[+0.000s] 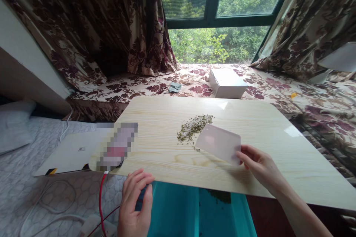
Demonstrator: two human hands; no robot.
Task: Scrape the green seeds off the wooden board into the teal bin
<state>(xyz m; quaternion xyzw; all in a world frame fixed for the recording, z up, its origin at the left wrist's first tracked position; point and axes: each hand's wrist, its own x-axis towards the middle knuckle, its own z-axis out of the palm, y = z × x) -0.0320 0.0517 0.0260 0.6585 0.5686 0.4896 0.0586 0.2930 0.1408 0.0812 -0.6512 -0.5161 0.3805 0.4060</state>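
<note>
My right hand (258, 163) pinches the right end of a flat, translucent white plastic scraper (218, 143). The scraper is tilted above the wood-grain table, its left edge beside a pile of small greenish-brown grains mixed with white bits (193, 127). A few grains lie loose under that edge. My left hand (136, 202) has its fingers stretched out over the table's front edge, holding nothing. Below the edge sits a teal divided bin (175, 211); dark green grains (219, 195) lie in its right compartment, partly hidden by the tabletop.
On the table's left end lies a pixelated phone-like object (116, 150) with a red cable (102, 200). A pale flat box (69, 152) rests on the bed beside it. Behind the table, a white box (227, 82) and a grey-green cloth (174, 87) sit on the floral window ledge.
</note>
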